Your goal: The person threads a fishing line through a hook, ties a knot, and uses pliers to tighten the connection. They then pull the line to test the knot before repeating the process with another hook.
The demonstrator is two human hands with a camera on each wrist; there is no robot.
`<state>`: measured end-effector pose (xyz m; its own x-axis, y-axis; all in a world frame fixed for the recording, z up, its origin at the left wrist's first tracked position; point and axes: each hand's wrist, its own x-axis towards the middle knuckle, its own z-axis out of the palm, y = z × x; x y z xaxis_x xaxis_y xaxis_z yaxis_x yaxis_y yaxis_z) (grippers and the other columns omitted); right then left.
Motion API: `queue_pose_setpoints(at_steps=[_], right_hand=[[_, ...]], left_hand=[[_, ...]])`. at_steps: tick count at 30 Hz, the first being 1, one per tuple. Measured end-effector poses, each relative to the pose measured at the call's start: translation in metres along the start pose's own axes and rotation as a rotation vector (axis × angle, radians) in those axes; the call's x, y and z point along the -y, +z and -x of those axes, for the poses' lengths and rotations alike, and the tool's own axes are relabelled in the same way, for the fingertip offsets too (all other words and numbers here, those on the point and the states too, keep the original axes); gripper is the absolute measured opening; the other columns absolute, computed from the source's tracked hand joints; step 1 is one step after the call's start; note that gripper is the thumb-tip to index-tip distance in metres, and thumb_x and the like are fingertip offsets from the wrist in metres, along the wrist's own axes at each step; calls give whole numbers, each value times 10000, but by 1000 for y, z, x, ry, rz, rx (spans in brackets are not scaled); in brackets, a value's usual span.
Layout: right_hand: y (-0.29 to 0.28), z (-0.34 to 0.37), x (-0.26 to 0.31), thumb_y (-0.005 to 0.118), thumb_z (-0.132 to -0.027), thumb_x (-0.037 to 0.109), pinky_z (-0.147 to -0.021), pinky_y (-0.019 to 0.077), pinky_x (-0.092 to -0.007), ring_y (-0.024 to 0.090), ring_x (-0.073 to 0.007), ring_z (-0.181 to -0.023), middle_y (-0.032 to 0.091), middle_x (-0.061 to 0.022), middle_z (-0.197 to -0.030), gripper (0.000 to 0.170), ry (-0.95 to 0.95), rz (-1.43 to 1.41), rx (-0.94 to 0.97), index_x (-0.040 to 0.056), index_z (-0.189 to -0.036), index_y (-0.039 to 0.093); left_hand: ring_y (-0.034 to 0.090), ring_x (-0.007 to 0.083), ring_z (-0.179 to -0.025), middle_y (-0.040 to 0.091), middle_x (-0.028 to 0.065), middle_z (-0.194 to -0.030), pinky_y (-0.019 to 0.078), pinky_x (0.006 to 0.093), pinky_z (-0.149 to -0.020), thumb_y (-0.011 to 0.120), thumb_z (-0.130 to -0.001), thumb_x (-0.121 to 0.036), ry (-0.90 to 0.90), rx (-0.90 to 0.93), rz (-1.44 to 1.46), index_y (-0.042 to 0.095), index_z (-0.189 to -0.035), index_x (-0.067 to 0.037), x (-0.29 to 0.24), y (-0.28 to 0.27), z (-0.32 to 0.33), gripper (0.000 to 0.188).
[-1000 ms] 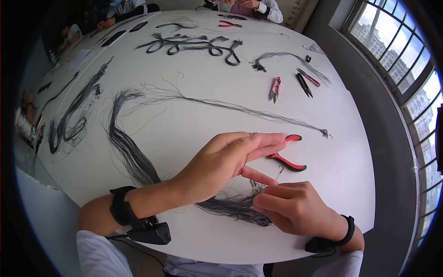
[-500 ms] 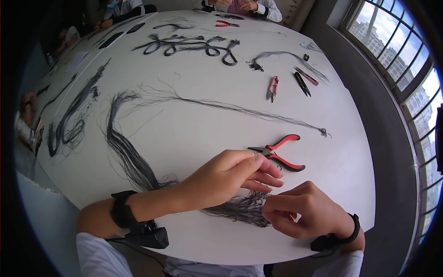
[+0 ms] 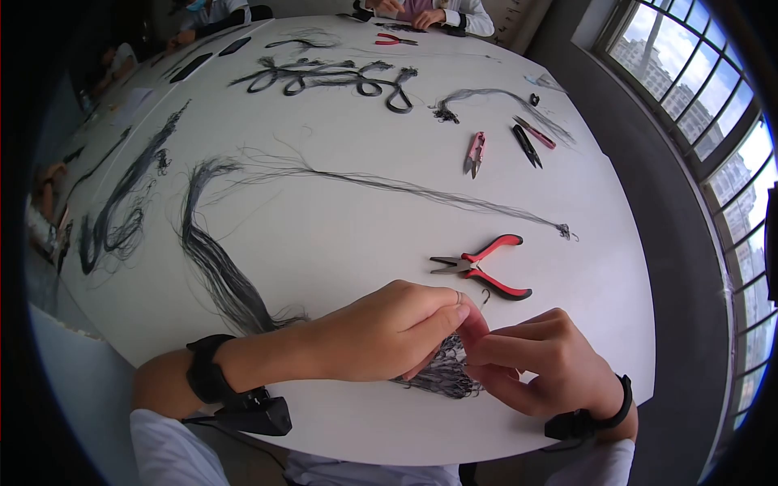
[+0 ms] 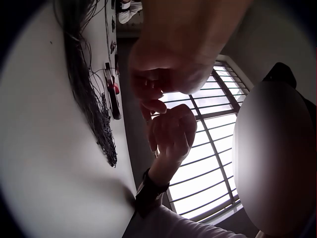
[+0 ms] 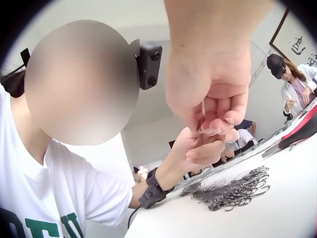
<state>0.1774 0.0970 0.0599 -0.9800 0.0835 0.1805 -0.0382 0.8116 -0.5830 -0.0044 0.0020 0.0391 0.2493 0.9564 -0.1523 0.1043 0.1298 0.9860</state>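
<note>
In the head view my left hand has its thumb against bent fingers, its tips meeting those of my right hand. My right hand's fingers curl in a pinch. Between the fingertips the fine line is mostly hidden. In the right wrist view both hands' fingertips come together above the table. Under them lies a bundle of dark lines, its end full of small hook-like loops. Just beyond the fingers is a small hook, close to red-and-black pliers that lie with handles spread.
Long dark strands run left from the bundle, and a thin strand crosses the white table. Pink snips and black snips lie at the right. Looped bundles are farther back. Other people sit across.
My left hand's fingers, spread at first, have dropped toward the table and folded in to meet my right fingertips. The pliers, partly covered before, are now fully visible. My right hand keeps its pinch.
</note>
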Motion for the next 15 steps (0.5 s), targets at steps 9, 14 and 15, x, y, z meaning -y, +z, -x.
queue_pose_setpoints(at_steps=[9,14,15], right_hand=[[-10,-5,-12,686,-685,18,-427,405,-282,543,-181,-503,579,-26,-643,159,-169,144,-161,52,-819,608],[-7,-4,-21,692,-646,32,-436,420,-269,554,-163,-556,598,-7,-701,202,-262,245,-217,76,-830,623],[-6,-5,-22,689,-639,36,-436,424,-261,560,-157,-574,605,4,-720,212,-302,286,-250,87,-835,629]], left_hand=[[321,46,-483,410,-38,-542,288,234,-464,390,-950,-143,123,135,-22,645,-946,-15,2,2,6,286],[283,50,-451,331,-52,-507,256,233,-448,411,-941,-157,205,78,-100,666,-930,-39,2,3,8,281],[280,48,-450,326,-53,-503,253,233,-446,412,-939,-156,204,79,-83,668,-933,-39,2,3,8,282]])
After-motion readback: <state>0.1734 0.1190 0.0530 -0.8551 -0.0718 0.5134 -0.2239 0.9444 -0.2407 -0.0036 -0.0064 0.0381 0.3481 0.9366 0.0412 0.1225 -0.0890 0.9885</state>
